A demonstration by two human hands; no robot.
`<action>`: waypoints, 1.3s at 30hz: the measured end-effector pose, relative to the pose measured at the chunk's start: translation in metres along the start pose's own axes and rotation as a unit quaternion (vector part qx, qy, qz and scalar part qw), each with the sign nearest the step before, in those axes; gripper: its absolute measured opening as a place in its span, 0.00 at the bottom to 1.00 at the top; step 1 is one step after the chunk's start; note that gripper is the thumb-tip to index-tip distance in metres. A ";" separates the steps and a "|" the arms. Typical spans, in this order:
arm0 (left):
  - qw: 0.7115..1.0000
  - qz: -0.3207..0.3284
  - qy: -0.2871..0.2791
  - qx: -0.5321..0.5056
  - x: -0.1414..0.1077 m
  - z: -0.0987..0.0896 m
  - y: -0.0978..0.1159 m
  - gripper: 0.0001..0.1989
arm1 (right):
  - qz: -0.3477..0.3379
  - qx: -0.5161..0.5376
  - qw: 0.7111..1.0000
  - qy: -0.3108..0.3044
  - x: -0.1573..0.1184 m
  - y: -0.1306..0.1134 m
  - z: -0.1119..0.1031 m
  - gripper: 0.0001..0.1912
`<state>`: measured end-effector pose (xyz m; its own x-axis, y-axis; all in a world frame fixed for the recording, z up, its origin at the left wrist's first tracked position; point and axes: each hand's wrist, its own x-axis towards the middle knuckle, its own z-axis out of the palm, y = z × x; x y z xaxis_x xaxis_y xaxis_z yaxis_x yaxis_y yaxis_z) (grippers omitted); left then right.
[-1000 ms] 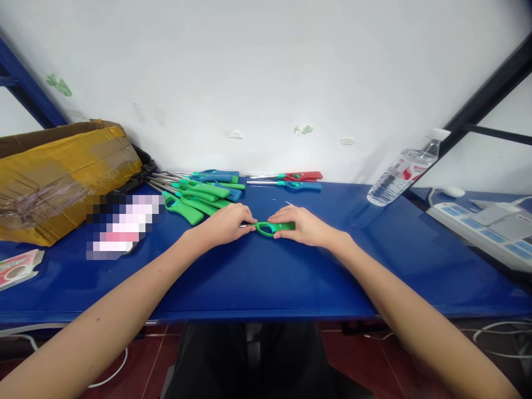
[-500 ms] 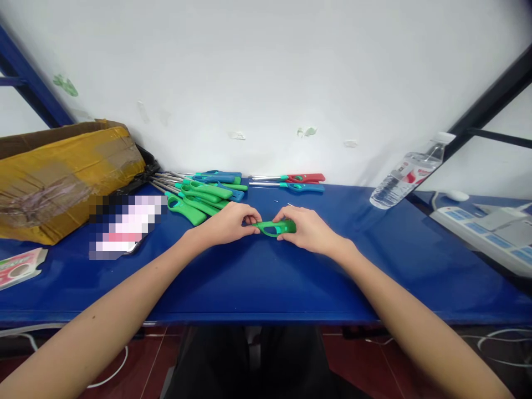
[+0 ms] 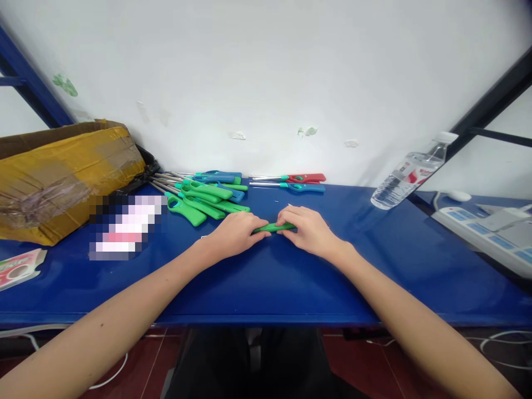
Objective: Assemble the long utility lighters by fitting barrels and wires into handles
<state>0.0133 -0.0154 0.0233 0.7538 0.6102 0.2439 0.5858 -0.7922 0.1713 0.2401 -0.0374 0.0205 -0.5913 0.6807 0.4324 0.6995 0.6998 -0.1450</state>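
Note:
Both hands grip one green long-reach lighter (image 3: 273, 227), held level just above or on the blue table; which of the two I cannot tell. My left hand (image 3: 236, 234) is closed on its left part, the thumb along the near side. Around its right part my right hand (image 3: 308, 228) is closed, fingertips on top and thumb below. Only a short green stretch shows between the hands; the rest is covered. Beyond my left hand lies a pile of green and blue long-reach lighters (image 3: 203, 193), their metal rods pointing left.
By the wall lie a red lighter (image 3: 306, 178) and a blue lighter (image 3: 306, 188). A taped cardboard box (image 3: 66, 177) and a blurred-out flat object (image 3: 127, 227) are left. A water bottle (image 3: 405, 174) and a white power strip (image 3: 486, 233) are right on the blue table (image 3: 266, 288).
The green lighter has been turned, so its trigger opening no longer shows. My left hand has shifted from a fingertip pinch to a fuller grip on it. My right hand stays nearly in place.

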 end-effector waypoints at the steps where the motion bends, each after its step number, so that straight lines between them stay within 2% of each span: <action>1: 1.000 -0.004 0.006 0.019 0.000 0.000 0.001 0.11 | 0.004 0.000 1.000 0.001 0.001 0.000 -0.001 0.04; 4: 0.998 -0.012 0.014 0.065 0.000 -0.001 0.003 0.12 | 0.005 -0.005 1.000 -0.002 0.002 0.003 -0.006 0.05; 7: 0.995 -0.017 0.016 0.094 0.000 -0.002 0.003 0.13 | 0.007 -0.009 1.000 0.006 0.000 0.013 -0.015 0.11; 11: 0.994 -0.014 0.028 0.102 0.000 -0.004 0.000 0.13 | 0.018 0.018 1.000 -0.017 -0.005 0.027 -0.023 0.14; 18: 0.995 0.013 0.019 0.101 0.000 -0.004 -0.003 0.13 | 0.023 0.009 1.000 0.008 -0.009 0.029 -0.015 0.12; 24: 0.993 -0.009 0.025 0.113 0.003 -0.001 0.000 0.13 | 0.017 -0.026 0.999 -0.010 -0.008 0.020 -0.012 0.14; 31: 0.994 0.017 0.032 0.101 0.004 0.003 0.004 0.14 | 0.024 0.026 0.999 -0.006 -0.007 0.019 -0.014 0.16; 34: 0.993 0.012 0.042 0.109 0.004 0.001 0.003 0.15 | 0.047 0.040 0.998 0.011 -0.008 0.026 -0.023 0.19; 39: 0.991 0.014 0.070 0.114 0.002 -0.003 -0.003 0.15 | 0.092 0.118 0.989 0.021 -0.009 0.034 -0.033 0.18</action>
<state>0.0122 -0.0123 0.0262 0.7316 0.5675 0.3777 0.6290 -0.7756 -0.0528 0.2830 -0.0268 0.0412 -0.4429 0.7946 0.4153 0.6776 0.6000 -0.4253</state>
